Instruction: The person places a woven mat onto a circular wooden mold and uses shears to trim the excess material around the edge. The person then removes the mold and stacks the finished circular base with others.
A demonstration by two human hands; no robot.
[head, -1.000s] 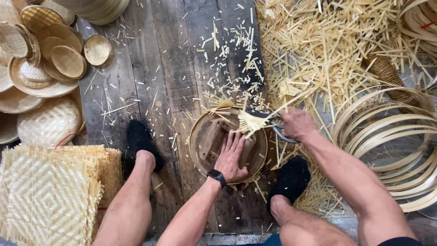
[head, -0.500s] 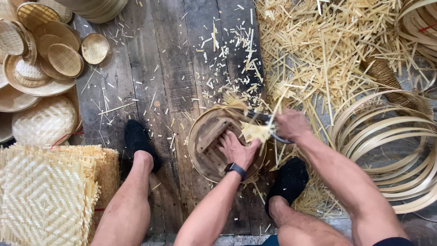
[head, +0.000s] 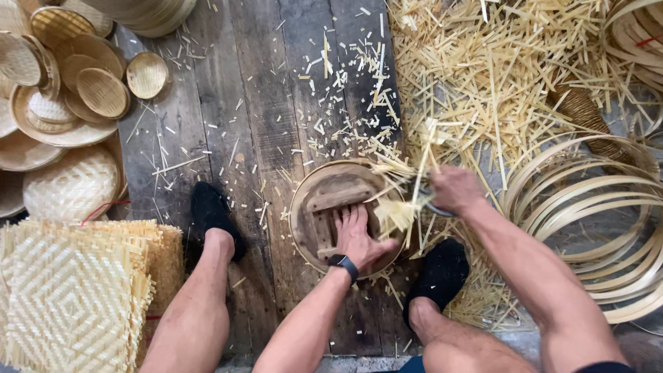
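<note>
A round wooden form (head: 324, 200) with a woven bamboo piece over it lies on the plank floor between my feet. My left hand (head: 359, 235) presses flat on its top, fingers spread, a black band on the wrist. My right hand (head: 452, 190) grips a dark cutting tool (head: 431, 204) at the form's right rim, among the protruding bamboo strip ends (head: 400, 207). The tool's blades are mostly hidden by the strips and my hand.
A heap of cut bamboo strips (head: 497, 76) covers the floor at upper right. Bamboo hoops (head: 601, 228) lie stacked at the right. Finished woven baskets (head: 69, 103) sit at upper left, flat woven mats (head: 69, 290) at lower left. My black shoes (head: 210, 211) flank the form.
The form with the weave has been turned between my hands. My left hand has shifted on its top, and my right hand with the tool has moved along the right rim.
</note>
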